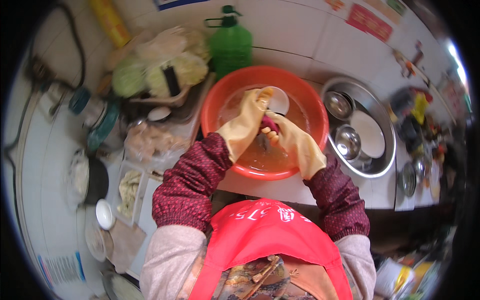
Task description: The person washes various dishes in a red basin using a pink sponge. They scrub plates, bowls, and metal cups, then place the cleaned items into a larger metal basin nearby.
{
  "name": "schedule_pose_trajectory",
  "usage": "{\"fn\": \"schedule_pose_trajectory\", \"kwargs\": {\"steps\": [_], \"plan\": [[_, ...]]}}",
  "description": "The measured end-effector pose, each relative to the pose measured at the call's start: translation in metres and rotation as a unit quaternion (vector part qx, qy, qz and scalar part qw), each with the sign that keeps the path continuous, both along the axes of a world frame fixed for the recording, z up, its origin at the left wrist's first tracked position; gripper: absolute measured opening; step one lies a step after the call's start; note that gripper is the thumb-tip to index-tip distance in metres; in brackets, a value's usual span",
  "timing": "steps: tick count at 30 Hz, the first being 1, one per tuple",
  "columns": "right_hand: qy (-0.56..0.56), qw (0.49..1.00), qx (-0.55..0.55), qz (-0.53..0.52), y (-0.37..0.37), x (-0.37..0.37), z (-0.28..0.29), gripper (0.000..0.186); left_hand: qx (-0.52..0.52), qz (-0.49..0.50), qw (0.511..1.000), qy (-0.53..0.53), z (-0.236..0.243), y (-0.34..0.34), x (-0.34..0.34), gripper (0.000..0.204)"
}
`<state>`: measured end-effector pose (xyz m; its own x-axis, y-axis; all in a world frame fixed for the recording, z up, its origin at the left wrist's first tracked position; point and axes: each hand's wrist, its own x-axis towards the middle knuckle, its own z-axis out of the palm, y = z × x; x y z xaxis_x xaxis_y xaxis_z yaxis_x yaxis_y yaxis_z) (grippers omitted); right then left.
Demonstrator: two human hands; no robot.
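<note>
Cream rubber gloves cover both hands, which are close together over an orange basin (212, 117) of cloudy water (257, 159). My left hand (256, 103) is closed on the rim of a small white bowl (280, 100), its fingers curled over the edge. Just below, my right hand (281, 131) is closed around a bunched dark red cloth (268, 123) near the bowl's lower side. Whether the cloth touches the bowl I cannot tell, as the gloves cover part of both.
To the right, a steel basin (386, 159) holds a white plate (368, 132) and metal bowls (347, 141). Behind stands a green plastic jug (231, 45). Cabbages (175, 75), a bag of pale food (157, 141) and a plastic tub (131, 192) crowd the left.
</note>
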<state>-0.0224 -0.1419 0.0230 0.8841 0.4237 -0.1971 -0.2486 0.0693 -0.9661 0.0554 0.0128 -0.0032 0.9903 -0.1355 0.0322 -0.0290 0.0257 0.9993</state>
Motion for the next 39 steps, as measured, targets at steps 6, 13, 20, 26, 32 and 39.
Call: {"fn": "schedule_pose_trajectory", "kwargs": {"steps": [6,13,20,26,32,39], "plan": [[-0.01,0.943,-0.332,-0.033,-0.021,-0.029,0.028,0.035,-0.05,-0.026,0.998,-0.031,0.012,0.005,0.035,0.054],[-0.312,0.799,-0.505,-0.098,-0.062,-0.07,0.003,0.028,0.048,-0.207,0.974,0.076,0.087,-0.042,0.035,0.063],[-0.291,0.813,-0.492,-0.111,-0.063,-0.071,0.001,0.027,0.237,-0.313,0.909,-0.144,0.097,-0.179,0.015,0.052],[-0.395,0.789,-0.467,-0.065,-0.082,-0.098,-0.005,0.022,0.368,-0.479,0.75,-0.268,0.102,-0.282,-0.063,0.052],[-0.346,0.815,-0.463,-0.045,-0.087,-0.106,-0.032,0.021,0.388,-0.531,0.624,-0.422,0.053,-0.34,-0.096,0.041],[-0.262,0.839,-0.477,-0.013,-0.077,-0.083,-0.035,0.022,0.499,-0.503,0.653,-0.269,0.059,-0.345,-0.08,0.052]]}}
